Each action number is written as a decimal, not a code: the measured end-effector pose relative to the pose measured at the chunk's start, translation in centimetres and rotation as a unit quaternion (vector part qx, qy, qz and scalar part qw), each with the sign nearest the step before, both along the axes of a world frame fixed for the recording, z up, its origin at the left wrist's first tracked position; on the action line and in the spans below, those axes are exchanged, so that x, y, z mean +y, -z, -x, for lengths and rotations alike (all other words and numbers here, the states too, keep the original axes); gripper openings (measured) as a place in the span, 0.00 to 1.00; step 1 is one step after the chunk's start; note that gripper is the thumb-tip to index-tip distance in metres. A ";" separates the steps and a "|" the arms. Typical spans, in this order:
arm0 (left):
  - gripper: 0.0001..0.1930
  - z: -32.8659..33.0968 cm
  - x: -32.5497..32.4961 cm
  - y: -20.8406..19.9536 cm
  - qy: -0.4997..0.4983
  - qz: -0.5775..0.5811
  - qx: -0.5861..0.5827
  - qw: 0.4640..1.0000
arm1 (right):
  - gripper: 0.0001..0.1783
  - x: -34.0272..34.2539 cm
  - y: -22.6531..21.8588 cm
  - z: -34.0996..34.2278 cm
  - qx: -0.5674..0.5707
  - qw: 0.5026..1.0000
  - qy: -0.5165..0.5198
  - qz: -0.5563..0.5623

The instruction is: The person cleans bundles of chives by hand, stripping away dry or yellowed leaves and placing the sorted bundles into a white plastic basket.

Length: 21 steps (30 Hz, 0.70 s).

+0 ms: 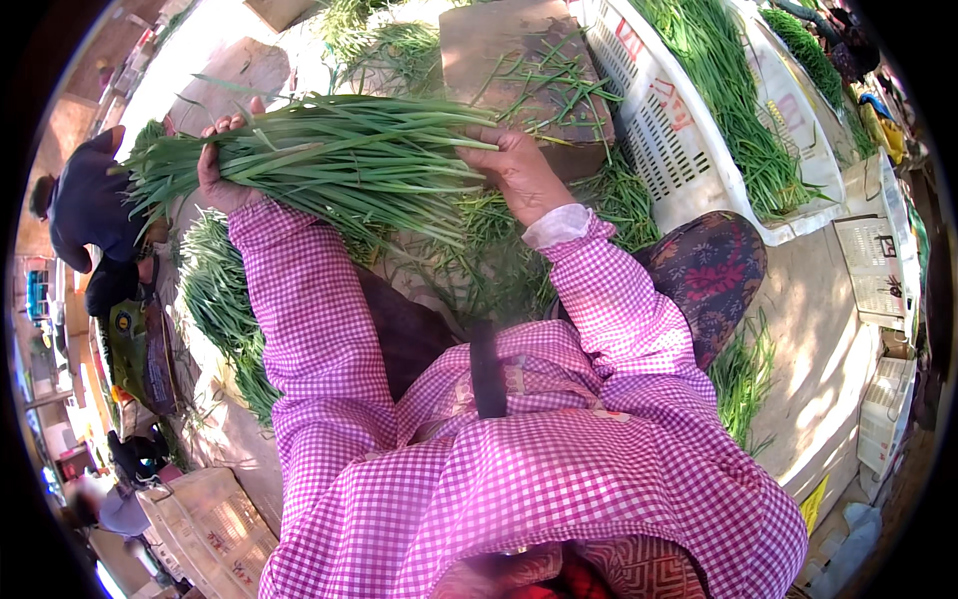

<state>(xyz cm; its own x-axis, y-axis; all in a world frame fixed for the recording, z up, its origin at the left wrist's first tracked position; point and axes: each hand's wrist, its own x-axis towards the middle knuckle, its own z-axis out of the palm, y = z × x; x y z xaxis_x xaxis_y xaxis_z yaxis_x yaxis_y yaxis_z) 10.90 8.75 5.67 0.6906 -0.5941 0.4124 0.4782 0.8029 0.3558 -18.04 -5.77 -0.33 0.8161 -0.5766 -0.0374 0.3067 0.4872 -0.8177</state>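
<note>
A big loose bunch of garlic chives lies across in front of me, its long green leaves running left to right. My left hand holds it from beneath near the left end, with the fingers curled up around the leaves. At the right end is my right hand, its thumb and fingers closed on the leaf ends; how many leaves are in that grip is hidden. Just beyond my right hand stands a brown block, with short cut green stalks scattered over its top.
To the right stands a white slotted crate filled with more chives. Loose greens are heaped beside my left arm. Other crates stand at lower left. At far left another person bends over.
</note>
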 end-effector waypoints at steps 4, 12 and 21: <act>0.05 2.4 -1.1 -0.4 -0.007 -0.066 -0.003 0.998 | 0.14 0.0 0.4 0.1 0.008 1.000 0.003 -0.029; 0.06 -1.0 0.2 1.1 0.010 0.004 0.114 0.993 | 0.10 -4.5 -0.5 3.5 -0.166 0.986 -0.019 0.019; 0.04 -1.7 2.7 0.5 0.034 0.043 0.013 0.998 | 0.19 -4.6 -0.7 2.9 0.211 0.856 0.119 0.457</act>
<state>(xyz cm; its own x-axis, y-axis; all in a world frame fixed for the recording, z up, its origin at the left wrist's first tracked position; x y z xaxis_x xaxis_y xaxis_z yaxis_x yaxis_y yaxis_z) 12.56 11.41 5.21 0.6615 -0.6031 0.4457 0.5407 0.7954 0.2739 -20.95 -10.39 0.38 0.6970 -0.6697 0.2563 -0.1075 -0.4510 -0.8860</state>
